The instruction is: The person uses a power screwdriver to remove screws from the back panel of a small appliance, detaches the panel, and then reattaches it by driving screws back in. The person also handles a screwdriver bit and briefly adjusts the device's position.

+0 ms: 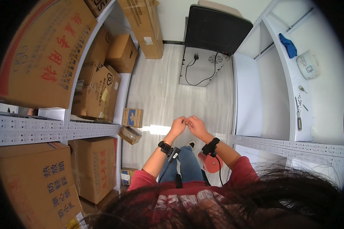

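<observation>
While the bare left hand and the bare right hand meet at the fingertips in front of the body, their fingers curl into a narrow pinch; I cannot tell whether anything small is held between them. Nearest to them, a black strapped left wrist band and a black strapped right wrist band sit around the wrists. A red cylindrical object shows below the right forearm. Farther left, a small blue-and-brown cardboard box lies near a white perforated-metal rack. Ahead stands a black-and-grey boxy appliance; on the right-hand white shelf lie a crumpled blue cloth and a grey-handled screwdriver.
</observation>
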A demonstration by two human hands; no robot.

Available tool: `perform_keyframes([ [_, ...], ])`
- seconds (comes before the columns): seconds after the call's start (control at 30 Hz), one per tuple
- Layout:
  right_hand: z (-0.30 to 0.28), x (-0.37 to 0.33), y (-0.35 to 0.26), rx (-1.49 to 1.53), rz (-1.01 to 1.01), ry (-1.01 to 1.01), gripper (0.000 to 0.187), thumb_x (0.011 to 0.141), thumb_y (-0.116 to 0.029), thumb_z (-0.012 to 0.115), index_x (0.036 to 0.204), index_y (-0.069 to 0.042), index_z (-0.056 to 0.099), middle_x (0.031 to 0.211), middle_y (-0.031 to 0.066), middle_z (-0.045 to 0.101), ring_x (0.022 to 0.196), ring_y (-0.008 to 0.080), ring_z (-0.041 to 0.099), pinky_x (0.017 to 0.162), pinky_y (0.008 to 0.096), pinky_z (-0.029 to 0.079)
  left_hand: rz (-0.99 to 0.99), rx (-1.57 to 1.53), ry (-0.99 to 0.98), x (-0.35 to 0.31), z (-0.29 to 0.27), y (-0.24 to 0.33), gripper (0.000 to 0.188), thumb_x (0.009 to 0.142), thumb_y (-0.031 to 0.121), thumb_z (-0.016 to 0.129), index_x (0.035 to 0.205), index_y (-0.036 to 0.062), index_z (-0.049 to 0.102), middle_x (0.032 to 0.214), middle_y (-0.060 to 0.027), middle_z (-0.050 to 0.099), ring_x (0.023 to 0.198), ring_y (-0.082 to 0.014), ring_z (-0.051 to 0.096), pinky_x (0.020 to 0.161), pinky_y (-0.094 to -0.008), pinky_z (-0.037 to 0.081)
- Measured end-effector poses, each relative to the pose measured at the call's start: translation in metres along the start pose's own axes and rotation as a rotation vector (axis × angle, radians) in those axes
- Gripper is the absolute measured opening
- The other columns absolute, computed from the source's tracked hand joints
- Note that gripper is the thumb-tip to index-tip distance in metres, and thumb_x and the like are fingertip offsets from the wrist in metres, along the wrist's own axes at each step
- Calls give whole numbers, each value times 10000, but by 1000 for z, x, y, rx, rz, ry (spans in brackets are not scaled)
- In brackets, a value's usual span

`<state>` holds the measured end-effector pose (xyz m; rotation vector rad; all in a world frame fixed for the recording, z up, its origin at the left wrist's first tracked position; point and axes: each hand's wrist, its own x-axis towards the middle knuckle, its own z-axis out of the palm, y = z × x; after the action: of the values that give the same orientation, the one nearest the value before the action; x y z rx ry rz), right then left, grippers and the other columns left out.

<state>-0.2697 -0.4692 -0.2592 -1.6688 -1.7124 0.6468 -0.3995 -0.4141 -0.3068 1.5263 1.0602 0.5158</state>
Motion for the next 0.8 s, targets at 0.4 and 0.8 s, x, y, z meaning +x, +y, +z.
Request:
perform_keyframes([
  [0.4, -89, -1, -67, -91, -70, 244, 58, 793, -80, 618, 834, -51, 590, 787, 108, 604, 662, 300, 608, 593, 372, 493, 252, 136, 12, 1, -11, 120, 236, 841, 178, 475, 863, 29, 657, 831, -203, 650, 797, -366, 625, 705, -428, 481],
  [0.8, -200, -35, -47, -258, 5, 509, 64, 821, -100, 606, 826, -40, 585, 793, 115, 604, 695, 321, 599, 596, 403, 478, 389, 233, -198, 31, 67, 221, 240, 833, 245, 580, 840, 12, 641, 667, -113, 601, 613, -183, 554, 569, -337, 428],
])
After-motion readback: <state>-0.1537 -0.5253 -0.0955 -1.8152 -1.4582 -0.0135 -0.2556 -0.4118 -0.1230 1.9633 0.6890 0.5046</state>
